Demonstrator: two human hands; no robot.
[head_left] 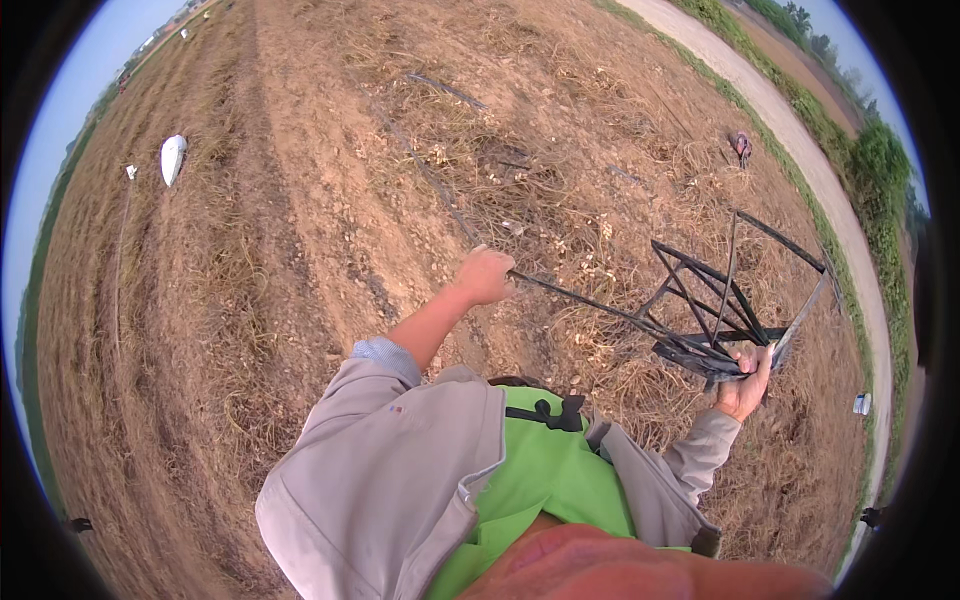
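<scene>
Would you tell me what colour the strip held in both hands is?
Black; the strip shows in the head view.

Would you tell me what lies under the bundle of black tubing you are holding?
Under the black tubing lie dry straw and bare soil. The ground directly beneath the coiled loops by the right hand is hidden.

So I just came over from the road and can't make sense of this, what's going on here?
A person stands in a dry field of straw and bare soil, gathering long thin black strips. The left hand grips one strip that trails away across the ground. The right hand holds a folded bundle of strips lifted off the straw. A white sack lies far off on the left, and a pale dirt track runs along the right edge.
</scene>
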